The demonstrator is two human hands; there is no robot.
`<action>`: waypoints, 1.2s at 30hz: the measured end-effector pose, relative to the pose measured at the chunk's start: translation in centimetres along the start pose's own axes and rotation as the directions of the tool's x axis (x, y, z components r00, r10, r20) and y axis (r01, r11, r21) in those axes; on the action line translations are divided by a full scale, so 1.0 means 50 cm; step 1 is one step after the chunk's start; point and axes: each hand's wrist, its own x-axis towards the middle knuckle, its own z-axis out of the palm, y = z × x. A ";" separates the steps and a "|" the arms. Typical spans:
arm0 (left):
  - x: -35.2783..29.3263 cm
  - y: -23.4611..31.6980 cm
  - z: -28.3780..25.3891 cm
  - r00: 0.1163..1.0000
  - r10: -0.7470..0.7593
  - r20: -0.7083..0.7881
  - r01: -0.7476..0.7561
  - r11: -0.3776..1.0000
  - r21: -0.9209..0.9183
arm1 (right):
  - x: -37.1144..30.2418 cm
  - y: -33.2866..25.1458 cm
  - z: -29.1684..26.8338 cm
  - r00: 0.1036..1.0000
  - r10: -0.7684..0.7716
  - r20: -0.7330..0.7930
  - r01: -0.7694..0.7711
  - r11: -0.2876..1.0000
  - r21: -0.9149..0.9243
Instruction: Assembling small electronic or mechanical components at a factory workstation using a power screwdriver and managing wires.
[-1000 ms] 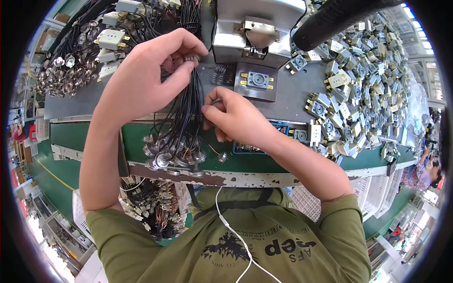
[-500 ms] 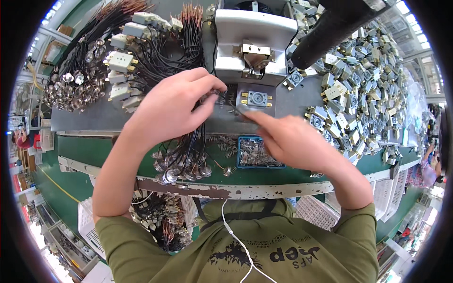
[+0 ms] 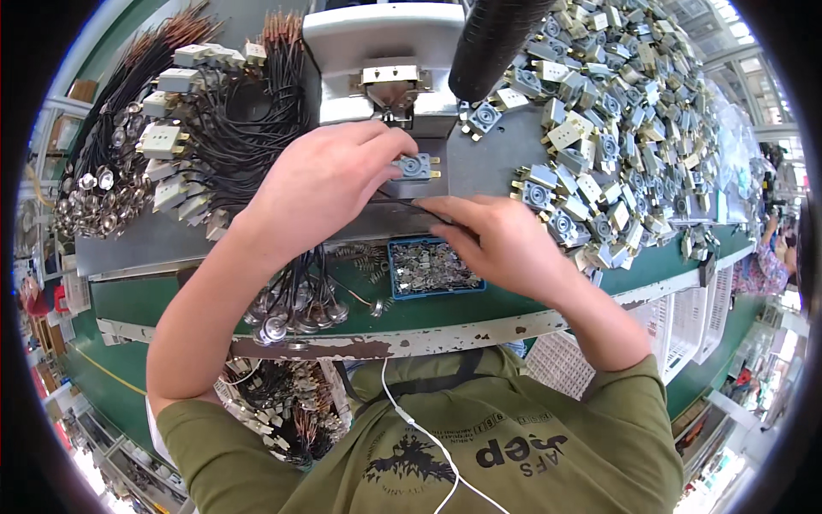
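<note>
Blue plastic rims the shallow tray [image 3: 440,295] I see from the head view, filled with small metal parts [image 3: 432,264] and lying near the front of the desk [image 3: 490,182]. Below the edge, a pale crate [image 3: 340,390] holds wired blocks [image 3: 276,396]; a white perforated basket [image 3: 556,367] stands to the right. The grey socket block [image 3: 417,168] sits on a metal plate [image 3: 431,188]. The left hand's [image 3: 330,171] curled fingers meet its left end; I can't tell if they grip. The right hand's [image 3: 514,244] fingers pinch a thin black wire [image 3: 402,202].

Two hands [image 3: 336,176] [image 3: 514,244], one block [image 3: 417,166] beside them, one silver machine [image 3: 381,32], one blue tray [image 3: 441,295], heaped blocks [image 3: 606,147] past counting
</note>
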 end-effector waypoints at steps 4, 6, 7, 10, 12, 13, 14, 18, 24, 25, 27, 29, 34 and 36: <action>0.007 -0.002 0.031 0.999 0.027 0.036 -0.031 0.996 0.088 | -0.020 0.002 0.030 0.997 0.039 -0.062 -0.032 0.995 0.099; 0.009 -0.003 0.035 0.998 0.036 0.047 -0.041 0.993 0.107 | -0.022 0.002 0.036 0.996 0.037 -0.077 -0.028 0.994 0.110; 0.011 -0.001 0.033 0.998 0.024 0.058 -0.031 0.993 0.117 | -0.024 0.001 0.037 0.996 0.043 -0.079 -0.033 0.992 0.121; 0.011 -0.004 0.036 0.998 0.039 0.050 -0.045 0.992 0.119 | -0.028 0.004 0.044 0.994 0.029 -0.105 -0.016 0.993 0.120; 0.011 -0.004 0.035 0.997 0.065 0.029 -0.068 0.991 0.113 | -0.031 0.003 0.044 0.992 0.007 -0.128 0.007 0.994 0.105; 0.011 -0.002 0.032 0.997 0.070 0.044 -0.077 0.984 0.162 | -0.031 0.001 0.041 0.992 0.007 -0.127 0.003 0.997 0.078; 0.013 0.000 0.029 0.995 0.075 0.059 -0.086 0.974 0.211 | -0.031 -0.001 0.038 0.992 0.008 -0.126 -0.002 0.999 0.050; 0.023 0.013 0.016 0.992 0.056 0.115 -0.082 0.967 0.241 | -0.033 -0.007 0.027 0.994 -0.001 -0.105 0.000 1.000 -0.012; -0.023 0.029 -0.030 0.967 0.105 0.233 -0.106 0.994 -0.007 | -0.015 -0.031 -0.031 0.998 -0.059 -0.029 0.049 0.960 -0.276; -0.032 0.026 -0.039 0.970 0.096 0.224 -0.098 0.995 -0.005 | 0.001 -0.024 -0.041 0.995 -0.098 0.027 0.101 0.975 -0.199; -0.036 0.017 -0.044 0.961 0.036 0.275 -0.024 0.999 -0.046 | 0.034 0.001 -0.062 0.991 -0.075 0.115 0.070 0.996 0.053; -0.032 0.019 -0.037 0.980 0.003 0.197 0.003 1.000 -0.031 | 0.030 0.006 -0.078 0.993 -0.044 0.111 0.033 0.994 0.100; -0.031 0.040 -0.014 1.000 0.002 0.019 -0.001 0.998 -0.058 | -0.027 0.017 -0.059 0.981 -0.051 -0.188 0.099 0.961 0.260; -0.030 0.034 -0.027 0.998 0.003 0.069 0.002 0.997 -0.077 | -0.027 0.007 -0.069 0.987 -0.052 -0.151 0.067 0.993 0.100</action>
